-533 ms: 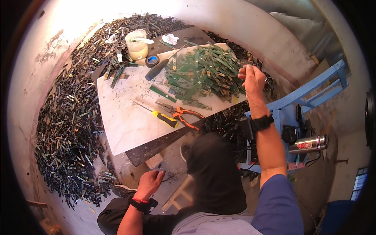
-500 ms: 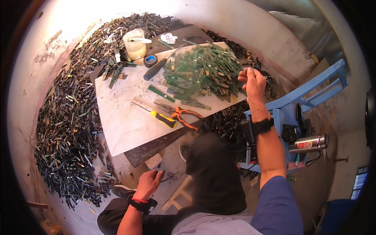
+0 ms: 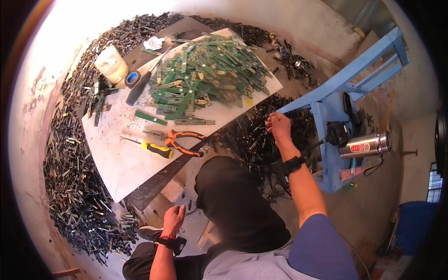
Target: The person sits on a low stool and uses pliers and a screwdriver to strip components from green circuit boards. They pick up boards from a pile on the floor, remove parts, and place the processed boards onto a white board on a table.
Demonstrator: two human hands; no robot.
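My right hand (image 3: 280,127) is in the air over a dark heap of small parts (image 3: 249,135) on the floor, between the white board (image 3: 112,161) and a blue chair. Its fingers are curled in, hiding whatever may be in them. Low over my lap, my left hand (image 3: 174,219) is also curled closed, and what it may hold is hidden. A pile of green circuit board strips (image 3: 200,81) covers the far part of the board. Nearer me lie orange-and-black pliers (image 3: 184,140) and a yellow-and-black screwdriver (image 3: 156,149).
A dark-handled screwdriver (image 3: 137,88), a tape roll (image 3: 132,78), a cup of yellowish liquid (image 3: 112,65) and crumpled tissue (image 3: 154,43) sit farther back. Dark scrap (image 3: 70,172) banks up at left. The blue chair (image 3: 326,116) holds a steel thermos (image 3: 366,145) and a black plug (image 3: 337,133).
My right hand has come down and back from the pile's right edge, and its fingers have curled in. My left hand has turned slightly. The whole view has shifted, moving the board leftward.
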